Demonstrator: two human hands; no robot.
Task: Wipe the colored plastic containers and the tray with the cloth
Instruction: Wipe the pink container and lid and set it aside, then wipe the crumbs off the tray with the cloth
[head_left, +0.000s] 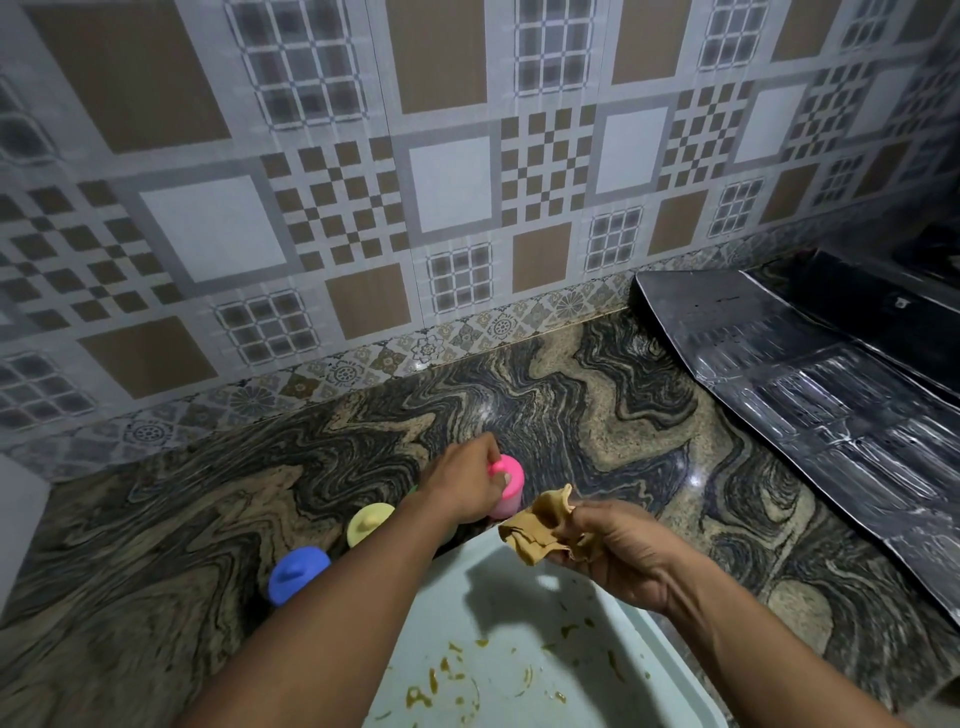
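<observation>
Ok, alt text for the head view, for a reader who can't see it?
A person's left grip holds the pink container on a swirled granite counter, while the right grip clutches a crumpled tan cloth above a pale tray smeared with food. A yellow container and a blue container stand beside the tray.

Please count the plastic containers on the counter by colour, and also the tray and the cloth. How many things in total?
Pink container: 1, held by the left hand
Yellow container: 1
Blue container: 1
Green container: 1, mostly hidden behind the left hand
Tray: 1
Cloth: 1, in the right hand
Total: 6
</observation>
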